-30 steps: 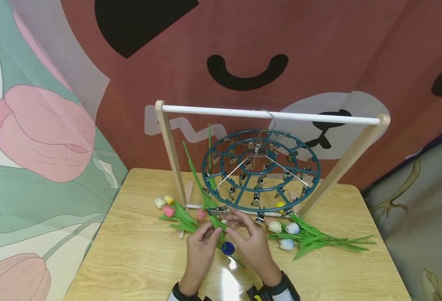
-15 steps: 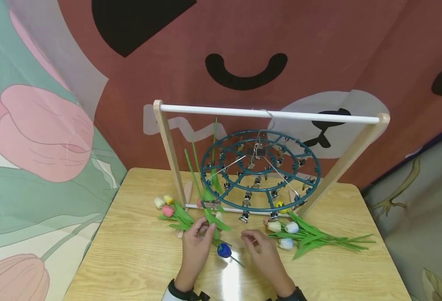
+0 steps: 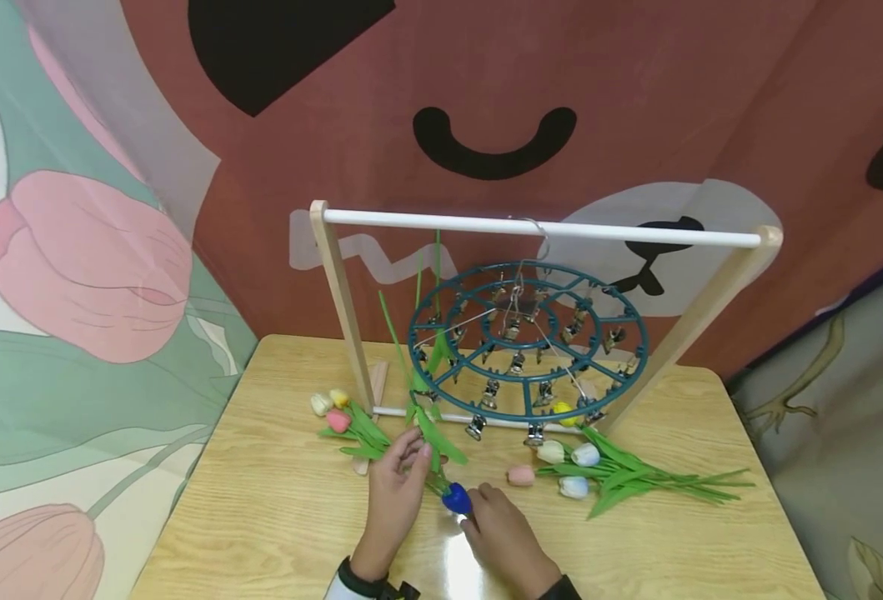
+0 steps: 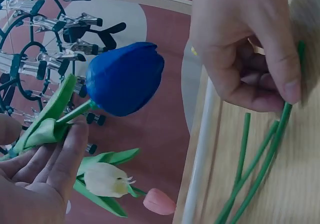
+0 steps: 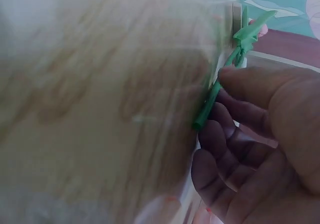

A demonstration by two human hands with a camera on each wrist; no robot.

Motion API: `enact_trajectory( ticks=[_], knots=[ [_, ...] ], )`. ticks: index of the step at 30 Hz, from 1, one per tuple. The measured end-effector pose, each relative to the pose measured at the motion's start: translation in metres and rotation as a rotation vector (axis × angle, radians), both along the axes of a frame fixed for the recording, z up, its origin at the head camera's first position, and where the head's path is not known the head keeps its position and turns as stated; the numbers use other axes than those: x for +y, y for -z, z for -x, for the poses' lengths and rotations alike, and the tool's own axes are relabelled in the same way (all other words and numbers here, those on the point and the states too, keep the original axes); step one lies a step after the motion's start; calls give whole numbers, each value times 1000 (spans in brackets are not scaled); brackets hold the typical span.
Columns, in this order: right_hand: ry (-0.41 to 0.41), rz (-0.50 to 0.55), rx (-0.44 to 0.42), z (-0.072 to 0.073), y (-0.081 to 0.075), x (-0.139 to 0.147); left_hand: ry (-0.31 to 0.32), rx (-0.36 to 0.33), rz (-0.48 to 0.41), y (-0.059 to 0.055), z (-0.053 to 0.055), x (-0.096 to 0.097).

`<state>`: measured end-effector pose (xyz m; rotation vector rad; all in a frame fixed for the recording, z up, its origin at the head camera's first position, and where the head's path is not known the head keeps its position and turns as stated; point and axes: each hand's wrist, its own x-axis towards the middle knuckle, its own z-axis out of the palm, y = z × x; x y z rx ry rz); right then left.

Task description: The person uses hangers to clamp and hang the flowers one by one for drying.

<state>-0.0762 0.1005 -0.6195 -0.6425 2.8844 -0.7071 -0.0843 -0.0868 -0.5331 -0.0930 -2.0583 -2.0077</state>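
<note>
A blue tulip hangs head down under the left side of the clip ring, its stem reaching up at a metal clip. My left hand holds it at the green leaves, the thumb on one side and the fingers under the leaf. Below the blossom, my right hand pinches the end of a green stem between thumb and fingers, close over the table. In the head view that stem is mostly hidden by the blue tulip and the hand. More stem ends show beside it.
A wooden stand with a white bar carries the ring. White, yellow and pink tulips lie at left; white and bluish tulips lie at right, with a pink blossom beside them. Several metal clips dangle from the ring.
My right hand has let go of the clip area, moved down towards me, and now pinches a stem. The left hand stays at the blue tulip's leaves. The ring has turned a little.
</note>
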Motion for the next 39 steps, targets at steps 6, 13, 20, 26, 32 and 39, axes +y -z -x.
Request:
enact_trajectory(
  ticks=[6,13,20,26,32,39],
  knots=[
    [14,25,43,3,2,-4,28,-49,8,9,-3,-5],
    [-19,130,-22,3,2,5,30,-23,419,30,-6,-17],
    [-93,231,-35,-5,-12,24,46,288,1099,59,-12,-32],
    [-108,306,-217,-5,-26,35,35,370,1340,61,-17,-38],
    [-22,520,-379,-6,-37,47,46,430,1327,53,-19,-43],
    [66,763,-352,-7,-46,52,27,509,1160,37,-22,-47]
  ],
)
